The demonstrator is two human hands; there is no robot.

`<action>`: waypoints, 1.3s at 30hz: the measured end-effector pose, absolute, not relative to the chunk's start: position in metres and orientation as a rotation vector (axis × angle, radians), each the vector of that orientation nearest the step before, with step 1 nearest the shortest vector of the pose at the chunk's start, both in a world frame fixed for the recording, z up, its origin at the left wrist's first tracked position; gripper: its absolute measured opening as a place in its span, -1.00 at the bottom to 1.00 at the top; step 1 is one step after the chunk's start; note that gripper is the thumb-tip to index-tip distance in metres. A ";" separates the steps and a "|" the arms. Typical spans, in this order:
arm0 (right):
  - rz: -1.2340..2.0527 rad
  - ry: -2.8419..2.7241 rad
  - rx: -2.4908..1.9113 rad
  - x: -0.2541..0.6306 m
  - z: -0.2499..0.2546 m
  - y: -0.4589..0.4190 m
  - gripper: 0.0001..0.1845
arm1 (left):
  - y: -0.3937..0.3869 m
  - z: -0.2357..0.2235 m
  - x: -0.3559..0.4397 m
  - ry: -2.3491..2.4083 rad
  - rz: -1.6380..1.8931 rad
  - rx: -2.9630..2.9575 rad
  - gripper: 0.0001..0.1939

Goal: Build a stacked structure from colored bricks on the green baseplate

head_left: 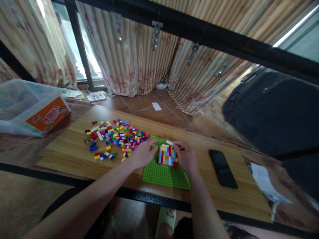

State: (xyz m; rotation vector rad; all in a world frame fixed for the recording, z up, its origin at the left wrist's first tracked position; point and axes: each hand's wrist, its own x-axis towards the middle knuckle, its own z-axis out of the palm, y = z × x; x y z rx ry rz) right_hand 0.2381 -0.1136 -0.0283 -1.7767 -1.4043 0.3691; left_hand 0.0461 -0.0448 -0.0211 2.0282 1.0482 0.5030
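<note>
A block of coloured toy bricks (165,156), in red, yellow, white and blue rows, stands on a green studded baseplate (164,176). My right hand (186,157) is at the block's right side, its fingertips closed on a long white brick (169,142) above the far edge. On the left, my left hand (145,153) hovers over the baseplate's edge, thumb and forefinger apart near the block, with nothing visible between them. Loose bricks of many colours (119,136) lie in a spread pile beyond the left hand.
A black phone (223,168) lies on the wooden tabletop (199,142) at right. To the left stands a clear plastic bin (20,103) with an orange label. White paper (267,182) sits past the right end. A dark metal rail (199,26) crosses overhead, before the curtains (139,59).
</note>
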 end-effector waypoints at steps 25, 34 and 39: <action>0.518 -1.485 -1.780 0.227 -0.024 -0.105 -0.76 | -0.057 -0.022 0.052 0.880 0.475 1.983 -0.59; 0.495 -1.569 -1.835 0.229 -0.025 -0.103 -0.76 | -0.062 -0.027 0.052 0.909 0.470 2.041 -0.55; 0.494 -1.586 -1.830 0.231 -0.026 -0.103 -0.75 | -0.062 -0.026 0.051 0.872 0.473 2.037 -0.57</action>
